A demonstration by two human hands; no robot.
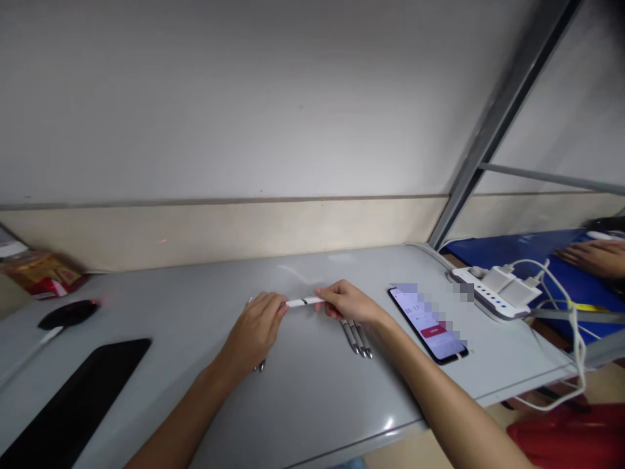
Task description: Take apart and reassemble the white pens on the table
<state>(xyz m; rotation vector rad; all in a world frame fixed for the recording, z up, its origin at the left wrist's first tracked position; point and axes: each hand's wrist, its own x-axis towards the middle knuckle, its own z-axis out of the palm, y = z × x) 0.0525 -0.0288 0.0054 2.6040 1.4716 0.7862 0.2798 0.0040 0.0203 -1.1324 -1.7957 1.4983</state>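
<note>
A white pen (303, 302) with a dark band near its middle is held level above the grey table. My left hand (258, 322) is closed around its left end, and my right hand (344, 301) pinches the right end between thumb and fingers. Several pens (359, 340) with silver tips lie side by side just below my right hand, their upper ends hidden by it. Under my left hand, more metallic tips (261, 366) show; the rest of those is covered by the hand.
A phone (430, 326) with a lit screen lies to the right, beside a white power strip (491, 293) with plugs and cables. At left are a black flat object (78, 404), a mouse (68, 314) and a red-gold package (43, 273). Another person's hand (593, 257) rests on a blue surface.
</note>
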